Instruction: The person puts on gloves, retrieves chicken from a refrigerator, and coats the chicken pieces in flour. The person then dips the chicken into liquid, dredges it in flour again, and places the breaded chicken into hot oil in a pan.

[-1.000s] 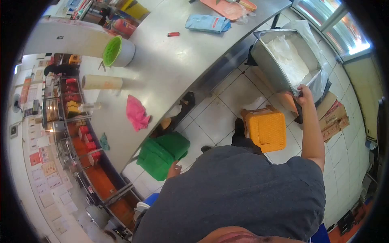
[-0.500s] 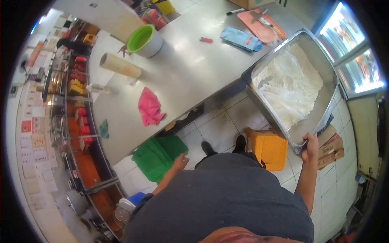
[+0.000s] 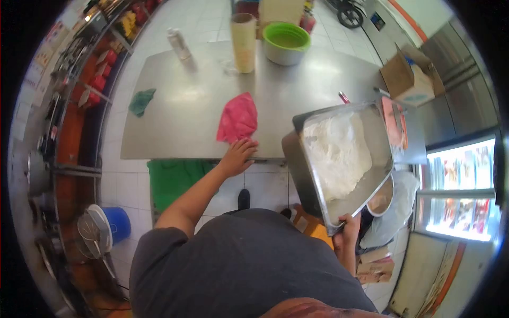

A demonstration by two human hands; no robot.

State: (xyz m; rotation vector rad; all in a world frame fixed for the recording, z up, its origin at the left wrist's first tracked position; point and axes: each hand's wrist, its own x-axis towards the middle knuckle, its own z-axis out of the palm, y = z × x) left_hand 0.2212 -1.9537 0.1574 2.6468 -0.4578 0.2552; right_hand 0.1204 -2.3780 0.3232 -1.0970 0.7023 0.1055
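Observation:
A deep metal pan [image 3: 377, 139] holding a white, floury mass [image 3: 339, 153] is tilted over the right part of the steel table. My right hand [image 3: 347, 230] is closed around its near corner. The pan's far end is over the tabletop, while the near end sticks out past the edge. At the table's front edge, my left hand [image 3: 238, 158] lies palm down with its fingers stretched out. Its fingertips meet the lower edge of a crumpled pink cloth [image 3: 238, 117]; whether they press on it I cannot tell.
On the steel table [image 3: 185, 116] are a green cloth [image 3: 142, 102], a bottle [image 3: 178, 44], a tall roll [image 3: 244, 45], a green-rimmed tub [image 3: 286, 45] and a pink board [image 3: 393, 124]. Below are a green crate [image 3: 177, 180] and a yellow stool [image 3: 319, 233]. A blue bucket [image 3: 117, 225] stands left.
My left hand has risen from beside my body to the pink cloth. My right hand still grips the pan, which now sits further left in view. The view has turned right.

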